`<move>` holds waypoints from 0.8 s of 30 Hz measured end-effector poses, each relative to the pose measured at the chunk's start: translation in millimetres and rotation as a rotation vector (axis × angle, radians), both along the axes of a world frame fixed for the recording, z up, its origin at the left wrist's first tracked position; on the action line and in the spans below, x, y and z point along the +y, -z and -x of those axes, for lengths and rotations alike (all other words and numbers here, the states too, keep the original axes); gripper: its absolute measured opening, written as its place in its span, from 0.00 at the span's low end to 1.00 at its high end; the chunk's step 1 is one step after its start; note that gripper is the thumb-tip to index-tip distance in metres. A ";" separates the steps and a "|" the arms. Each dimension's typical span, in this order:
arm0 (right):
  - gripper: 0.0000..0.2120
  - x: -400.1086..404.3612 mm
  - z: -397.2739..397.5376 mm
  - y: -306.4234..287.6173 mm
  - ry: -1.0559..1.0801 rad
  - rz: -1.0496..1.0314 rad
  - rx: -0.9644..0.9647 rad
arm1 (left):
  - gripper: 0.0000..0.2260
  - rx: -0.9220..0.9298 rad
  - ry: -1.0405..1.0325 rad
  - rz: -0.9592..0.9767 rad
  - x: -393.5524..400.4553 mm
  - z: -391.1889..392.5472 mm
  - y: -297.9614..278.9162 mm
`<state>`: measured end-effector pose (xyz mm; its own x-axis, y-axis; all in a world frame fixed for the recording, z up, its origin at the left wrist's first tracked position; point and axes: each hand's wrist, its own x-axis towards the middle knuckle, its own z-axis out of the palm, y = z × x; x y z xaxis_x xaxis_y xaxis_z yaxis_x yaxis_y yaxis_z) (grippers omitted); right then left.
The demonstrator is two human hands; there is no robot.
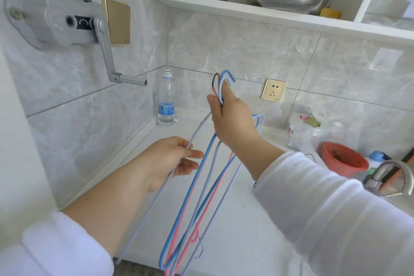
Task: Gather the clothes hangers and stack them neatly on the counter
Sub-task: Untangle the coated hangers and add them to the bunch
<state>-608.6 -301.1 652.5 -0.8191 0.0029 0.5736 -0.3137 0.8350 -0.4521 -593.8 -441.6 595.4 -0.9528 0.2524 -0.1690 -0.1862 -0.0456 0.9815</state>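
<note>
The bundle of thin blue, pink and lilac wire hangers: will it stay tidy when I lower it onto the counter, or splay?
Likely splays: the bundle of thin blue, pink and lilac wire hangers is pinched only at the hooks by the right hand, and the lower ends already fan apart. The left hand holds one lilac wire aside. They look light and may slide on the smooth white counter.

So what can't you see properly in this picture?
- Head view: the hangers overlap, and their lower ends are cut off by the bottom edge, so the count is unclear.
- The hooks sit inside the right hand, whose grip hides how they nest.
- The label on the water bottle is too small to read.
- The faucet is blurred.
</note>
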 end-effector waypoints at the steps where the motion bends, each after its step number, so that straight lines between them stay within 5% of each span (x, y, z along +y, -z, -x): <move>1: 0.21 -8.7 1.4 4.7 -0.042 0.044 0.019 | 0.04 -0.017 0.029 -0.055 -3.1 -3.9 -0.4; 12: 0.12 -35.6 16.5 40.8 -0.105 0.275 0.079 | 0.08 -0.069 -0.053 -0.208 -1.8 -11.6 8.8; 24: 0.09 -22.4 15.9 48.0 -0.007 0.580 -0.164 | 0.10 -0.137 -0.009 -0.421 14.5 -9.4 29.4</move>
